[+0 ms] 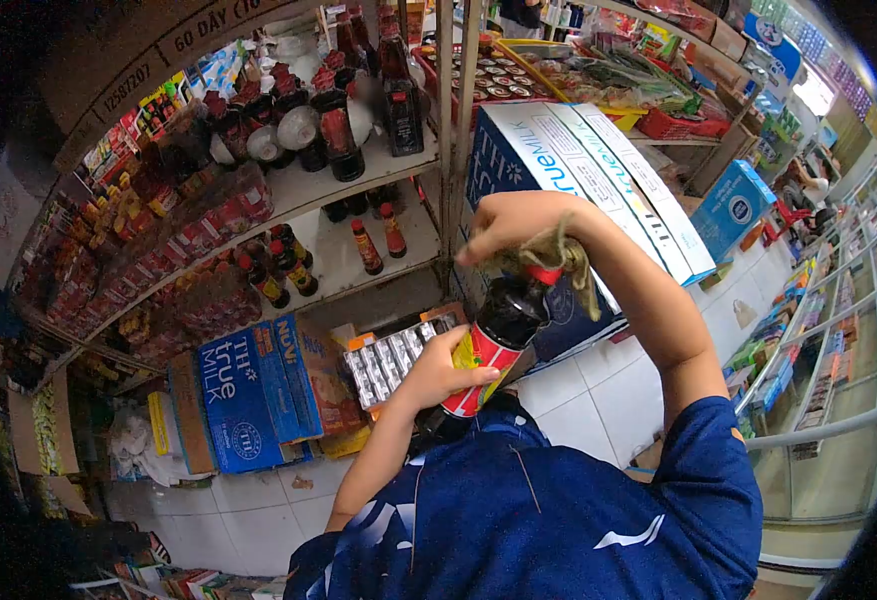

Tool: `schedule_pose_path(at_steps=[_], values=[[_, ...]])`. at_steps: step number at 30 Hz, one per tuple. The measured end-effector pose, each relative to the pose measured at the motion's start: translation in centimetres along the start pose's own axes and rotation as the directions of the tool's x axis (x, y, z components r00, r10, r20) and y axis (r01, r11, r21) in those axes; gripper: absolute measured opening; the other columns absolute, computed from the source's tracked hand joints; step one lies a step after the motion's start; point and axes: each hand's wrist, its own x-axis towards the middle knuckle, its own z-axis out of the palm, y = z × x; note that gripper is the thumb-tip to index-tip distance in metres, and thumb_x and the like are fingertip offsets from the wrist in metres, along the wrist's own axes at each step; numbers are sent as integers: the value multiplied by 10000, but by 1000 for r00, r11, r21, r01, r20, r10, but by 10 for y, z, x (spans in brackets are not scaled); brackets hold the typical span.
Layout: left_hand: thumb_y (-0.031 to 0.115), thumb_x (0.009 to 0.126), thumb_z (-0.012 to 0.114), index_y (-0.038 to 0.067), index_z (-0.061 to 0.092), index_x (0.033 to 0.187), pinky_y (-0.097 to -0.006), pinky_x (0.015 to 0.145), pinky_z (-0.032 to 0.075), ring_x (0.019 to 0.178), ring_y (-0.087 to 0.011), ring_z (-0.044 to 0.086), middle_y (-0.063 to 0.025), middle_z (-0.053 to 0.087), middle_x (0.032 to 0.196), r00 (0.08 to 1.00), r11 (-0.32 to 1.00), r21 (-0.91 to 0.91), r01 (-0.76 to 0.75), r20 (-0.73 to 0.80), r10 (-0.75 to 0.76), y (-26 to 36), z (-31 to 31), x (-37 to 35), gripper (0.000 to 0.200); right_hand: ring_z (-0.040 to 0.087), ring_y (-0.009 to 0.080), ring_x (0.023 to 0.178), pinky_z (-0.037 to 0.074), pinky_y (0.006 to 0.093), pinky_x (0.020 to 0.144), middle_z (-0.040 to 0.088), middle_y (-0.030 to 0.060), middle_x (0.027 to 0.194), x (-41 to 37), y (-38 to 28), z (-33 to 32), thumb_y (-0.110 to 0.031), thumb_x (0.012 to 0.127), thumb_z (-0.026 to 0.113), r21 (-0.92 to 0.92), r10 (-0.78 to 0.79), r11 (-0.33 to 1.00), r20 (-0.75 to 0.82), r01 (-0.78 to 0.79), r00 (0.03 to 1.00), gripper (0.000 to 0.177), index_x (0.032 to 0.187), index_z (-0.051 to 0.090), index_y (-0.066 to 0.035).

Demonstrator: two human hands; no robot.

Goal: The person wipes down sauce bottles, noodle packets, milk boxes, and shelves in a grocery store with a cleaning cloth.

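Shop shelves [393,168] stand over a tiled floor [598,405]; the left grip [438,372] is closed round the label of a dark bottle [498,325], which tilts in front of the blue shirt [558,500]; the right grip [511,225] is partly curled over a greenish cloth [580,270] at the red cap [544,273] — how firmly it holds the cloth, I cannot tell; silver-topped packs [390,365] sit just beside the left grip; a big milk box [568,150] lies behind the right forearm — more bottles [333,130] line the shelves.
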Motion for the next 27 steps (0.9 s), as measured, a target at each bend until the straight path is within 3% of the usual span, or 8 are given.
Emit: schedule_pose_path(at_steps=[2, 5, 7, 9, 14, 19, 21, 27], values=[[285, 645, 713, -28, 494, 1037, -261, 755, 431, 820, -123, 539, -66, 574, 925, 1000, 992, -126, 16, 9, -15, 2, -4, -1, 547, 468, 97, 559, 384, 280, 525, 505, 9, 565, -10, 2, 6, -407, 724, 584, 507, 18, 851, -286, 135, 958, 453, 707, 575, 45], [262, 643, 714, -39, 489, 1044, -269, 767, 433, 839, -136, 544, -77, 571, 946, 996, 984, -159, 86, 18, -84, 5, -17, -3, 550, 449, 68, 733, 389, 227, 677, 518, 14, 736, -25, -8, 27, -357, 760, 590, 580, -166, 621, -561, 528, 811, 376, 866, 549, 1], [288, 651, 698, -46, 468, 1071, -270, 784, 429, 857, -151, 550, -97, 565, 971, 999, 980, -194, 39, 1, -39, -3, -18, -4, 584, 481, 81, 801, 396, 239, 747, 546, 23, 856, -21, 2, 39, -315, 700, 651, 603, -157, 586, -571, 542, 806, 426, 981, 523, -22], [324, 655, 678, -45, 424, 1110, -288, 772, 448, 841, -180, 571, -123, 563, 976, 999, 890, -456, 31, 51, -8, -9, -20, -6, 638, 510, 107, 870, 399, 258, 803, 556, 40, 931, -11, 9, 54, -285, 623, 707, 621, -160, 191, -744, 760, 648, 531, 1033, 495, -23], [335, 636, 668, -39, 360, 1120, -340, 566, 523, 655, -240, 605, -167, 556, 852, 988, 786, -609, 109, 154, -17, -11, -21, -5, 685, 545, 111, 799, 428, 251, 755, 591, 67, 902, 13, -2, 79, -187, 636, 709, 453, 65, 255, -890, 854, 452, 402, 945, 527, -3], [454, 583, 679, -47, 417, 1069, -350, 564, 533, 636, -245, 609, -160, 574, 805, 996, 812, -577, 83, 80, -44, -12, -15, -5, 745, 552, 90, 661, 441, 224, 624, 610, 53, 728, 14, -11, 70, -180, 693, 671, 457, 102, 276, -889, 845, 447, 232, 783, 573, 10], [454, 587, 676, -47, 418, 1068, -355, 558, 536, 636, -246, 608, -161, 572, 802, 997, 805, -589, 70, 64, -39, -14, -16, -5, 741, 546, 80, 604, 436, 212, 575, 606, 44, 682, 10, -22, 68, -167, 719, 655, 542, 336, 387, -836, 746, 434, 196, 711, 574, 12], [434, 624, 658, -48, 421, 1075, -354, 550, 538, 630, -241, 609, -169, 572, 804, 999, 832, -552, 52, 15, -52, -14, -22, -6, 702, 503, 60, 546, 408, 205, 516, 571, 25, 616, 25, -14, 70, -123, 728, 657, 237, 297, 744, -955, 625, 9, 170, 680, 561, 9]])
